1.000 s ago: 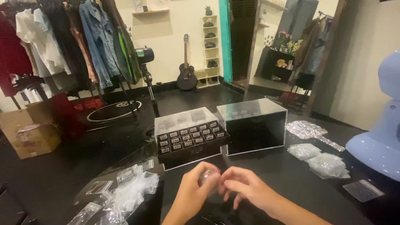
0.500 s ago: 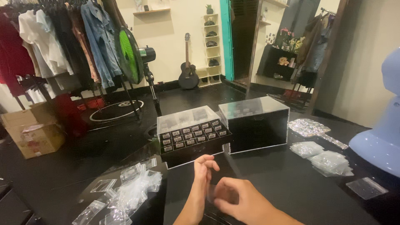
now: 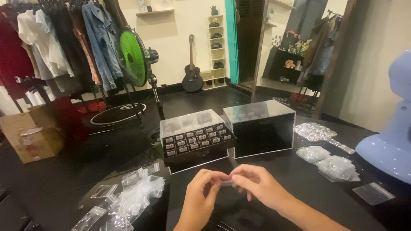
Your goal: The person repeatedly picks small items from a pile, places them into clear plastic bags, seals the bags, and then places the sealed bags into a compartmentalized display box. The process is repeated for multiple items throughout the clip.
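My left hand [image 3: 201, 194] and my right hand [image 3: 258, 185] meet over the black table [image 3: 278, 169], pinching a small clear plastic bag [image 3: 227, 183] between their fingertips. Just beyond them stands a black display box [image 3: 195, 141] with rows of small labelled compartments under a clear lid. To its right sits a second black box [image 3: 262, 127] under a clear cover.
A heap of small clear zip bags [image 3: 128, 196] lies at the left. More filled bags [image 3: 332, 164] and a shiny packet [image 3: 314, 131] lie at the right, beside a pale blue rounded object [image 3: 391, 145]. Beyond the table stand a green fan [image 3: 132, 57], a clothes rack [image 3: 55, 42], a cardboard box [image 3: 32, 137] and a guitar [image 3: 192, 75].
My hands have shifted right and spread apart a little, now holding the small bag stretched between their fingertips. The view has tilted, bringing the fan's green face into sight.
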